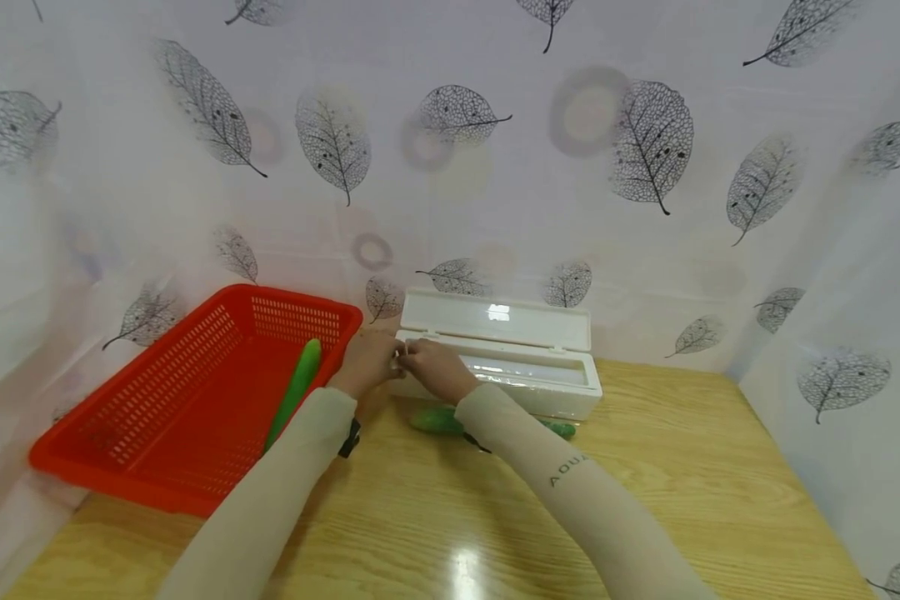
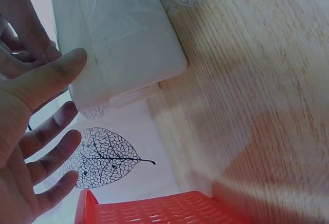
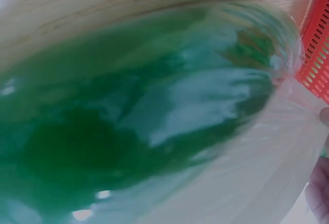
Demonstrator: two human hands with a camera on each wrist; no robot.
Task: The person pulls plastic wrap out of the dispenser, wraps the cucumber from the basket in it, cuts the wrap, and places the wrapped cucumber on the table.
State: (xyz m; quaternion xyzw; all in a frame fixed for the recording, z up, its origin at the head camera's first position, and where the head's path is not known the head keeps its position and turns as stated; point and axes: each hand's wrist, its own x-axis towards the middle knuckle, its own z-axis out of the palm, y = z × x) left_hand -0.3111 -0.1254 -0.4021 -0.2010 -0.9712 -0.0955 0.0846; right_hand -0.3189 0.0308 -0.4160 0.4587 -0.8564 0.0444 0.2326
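A cucumber (image 3: 118, 111) wrapped in clear plastic film lies in front of the white film dispenser box (image 1: 581, 406); the right forearm crosses over its middle in the head view. Film (image 3: 267, 157) stretches from its end toward the right hand's fingertips in the right wrist view. My right hand (image 1: 441, 367) pinches the film at the box's left end. Right against it, my left hand (image 1: 367, 360) holds the film between thumb and a hidden index finger, its other fingers (image 2: 56, 149) spread. The box's lid (image 1: 450, 312) stands raised at the back.
On the left stands a red plastic basket (image 1: 142, 490) with an unwrapped cucumber (image 1: 297, 387) inside, close beside the left forearm. A leaf-printed curtain (image 1: 495, 200) hangs behind the wooden table (image 1: 690, 467). The table's right edge runs along the curtain.
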